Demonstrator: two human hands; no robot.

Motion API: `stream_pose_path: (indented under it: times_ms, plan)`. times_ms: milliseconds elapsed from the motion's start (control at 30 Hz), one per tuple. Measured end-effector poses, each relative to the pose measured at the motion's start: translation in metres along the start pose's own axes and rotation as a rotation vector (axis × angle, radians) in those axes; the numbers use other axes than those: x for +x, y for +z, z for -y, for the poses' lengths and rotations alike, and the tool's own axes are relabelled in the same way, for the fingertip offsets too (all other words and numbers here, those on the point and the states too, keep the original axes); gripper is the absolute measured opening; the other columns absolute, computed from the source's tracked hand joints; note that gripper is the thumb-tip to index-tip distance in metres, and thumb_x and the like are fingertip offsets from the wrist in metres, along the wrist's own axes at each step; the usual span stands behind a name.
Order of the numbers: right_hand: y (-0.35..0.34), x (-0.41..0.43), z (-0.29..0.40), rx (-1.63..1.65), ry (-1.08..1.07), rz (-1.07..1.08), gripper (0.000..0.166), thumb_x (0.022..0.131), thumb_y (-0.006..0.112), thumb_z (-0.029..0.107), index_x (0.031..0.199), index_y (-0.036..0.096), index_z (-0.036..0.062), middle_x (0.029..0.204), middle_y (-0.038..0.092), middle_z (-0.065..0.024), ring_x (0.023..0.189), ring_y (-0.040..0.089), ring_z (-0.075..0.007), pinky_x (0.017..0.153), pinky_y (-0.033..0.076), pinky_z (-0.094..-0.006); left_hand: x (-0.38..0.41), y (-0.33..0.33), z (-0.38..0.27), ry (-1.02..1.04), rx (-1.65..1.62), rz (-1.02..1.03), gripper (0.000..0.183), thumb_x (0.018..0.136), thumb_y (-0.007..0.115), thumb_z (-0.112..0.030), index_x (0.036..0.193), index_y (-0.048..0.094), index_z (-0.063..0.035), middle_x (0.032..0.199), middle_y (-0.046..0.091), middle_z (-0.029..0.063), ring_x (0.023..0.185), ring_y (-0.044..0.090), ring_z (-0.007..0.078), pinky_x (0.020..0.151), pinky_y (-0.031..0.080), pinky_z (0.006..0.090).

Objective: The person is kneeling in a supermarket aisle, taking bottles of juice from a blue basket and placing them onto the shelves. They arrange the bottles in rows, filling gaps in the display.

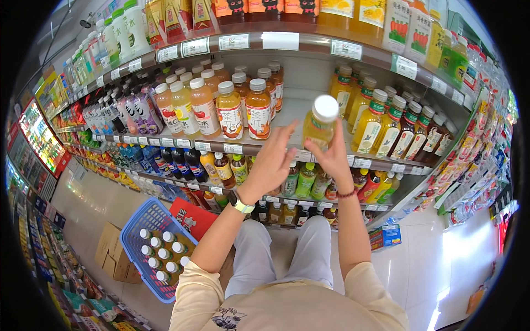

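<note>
A plastic bottle of pale yellow drink [316,128] with a white cap is in my right hand [335,159], held upright just before the middle shelf. Fingers apart, my left hand [269,163] is raised to the left of that bottle and holds nothing. Behind it stand tea bottles with white and red labels [258,109]. To the right of my right hand are rows of yellow drink bottles [369,120] with green neck bands and white caps. Between these two groups a bare stretch of the shelf [296,97] shows.
Low on my left, a blue plastic basket [138,258] contains several white-capped bottles [164,253]. Beside it are a cardboard box [116,252] and a red box [192,215]. A blue carton [387,237] stands on the floor at right. The upper shelf edge [310,43] juts overhead.
</note>
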State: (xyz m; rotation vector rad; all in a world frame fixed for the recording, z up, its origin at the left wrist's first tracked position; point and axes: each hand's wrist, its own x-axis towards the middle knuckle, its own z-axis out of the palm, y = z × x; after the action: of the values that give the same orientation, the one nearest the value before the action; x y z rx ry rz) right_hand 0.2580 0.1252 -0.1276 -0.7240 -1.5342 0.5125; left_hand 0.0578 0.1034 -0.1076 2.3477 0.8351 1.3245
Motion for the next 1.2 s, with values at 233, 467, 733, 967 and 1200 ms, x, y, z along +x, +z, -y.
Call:
stream_pose_path:
  times_ms: [233, 467, 733, 967, 1200]
  plan:
    - [-0.002, 0.046, -0.034, 0.047, 0.061, 0.076, 0.079, 0.092, 0.083, 0.020, 0.152, 0.034, 0.0013, 0.141, 0.057, -0.0147, 0.130, 0.057, -0.0220, 0.110, 0.048, -0.0381, -0.039, 0.000, 0.045, -0.183, -0.117, -0.223, 0.050, 0.097, 0.052, 0.008, 0.145, 0.046, -0.0037, 0.125, 0.060, 0.0135, 0.114, 0.060, 0.0233, 0.103, 0.047, 0.0372]
    - [0.015, 0.055, -0.062, 0.125, 0.256, 0.078, 0.080, 0.090, 0.084, 0.020, 0.152, 0.036, 0.0018, 0.139, 0.060, -0.0156, 0.128, 0.059, -0.0221, 0.109, 0.048, -0.0368, -0.059, -0.014, 0.068, -0.280, -0.052, -0.261, 0.052, 0.093, 0.057, 0.008, 0.142, 0.047, -0.0030, 0.125, 0.059, 0.0137, 0.116, 0.059, 0.0248, 0.104, 0.046, 0.0383]
    - [0.008, 0.061, -0.057, 0.092, 0.329, 0.149, 0.082, 0.089, 0.085, 0.023, 0.152, 0.038, 0.0019, 0.142, 0.059, -0.0161, 0.132, 0.058, -0.0237, 0.112, 0.045, -0.0378, -0.056, -0.012, 0.078, -0.229, 0.002, -0.284, 0.055, 0.092, 0.061, 0.007, 0.144, 0.043, -0.0019, 0.126, 0.057, 0.0159, 0.124, 0.056, 0.0283, 0.110, 0.042, 0.0401]
    - [-0.001, 0.062, -0.060, 0.032, 0.321, 0.207, 0.084, 0.089, 0.085, 0.028, 0.154, 0.038, 0.0028, 0.144, 0.058, -0.0162, 0.136, 0.055, -0.0251, 0.114, 0.043, -0.0391, -0.062, -0.005, 0.079, -0.234, 0.020, -0.237, 0.054, 0.093, 0.061, 0.006, 0.144, 0.043, -0.0016, 0.129, 0.054, 0.0165, 0.125, 0.055, 0.0291, 0.112, 0.041, 0.0406]
    - [-0.012, 0.061, -0.064, 0.019, 0.332, 0.250, 0.083, 0.088, 0.085, 0.028, 0.154, 0.038, 0.0048, 0.144, 0.058, -0.0151, 0.136, 0.054, -0.0246, 0.115, 0.042, -0.0399, -0.076, -0.009, 0.082, -0.232, 0.027, -0.212, 0.051, 0.092, 0.062, 0.006, 0.140, 0.046, -0.0013, 0.126, 0.055, 0.0161, 0.122, 0.056, 0.0291, 0.109, 0.043, 0.0399]
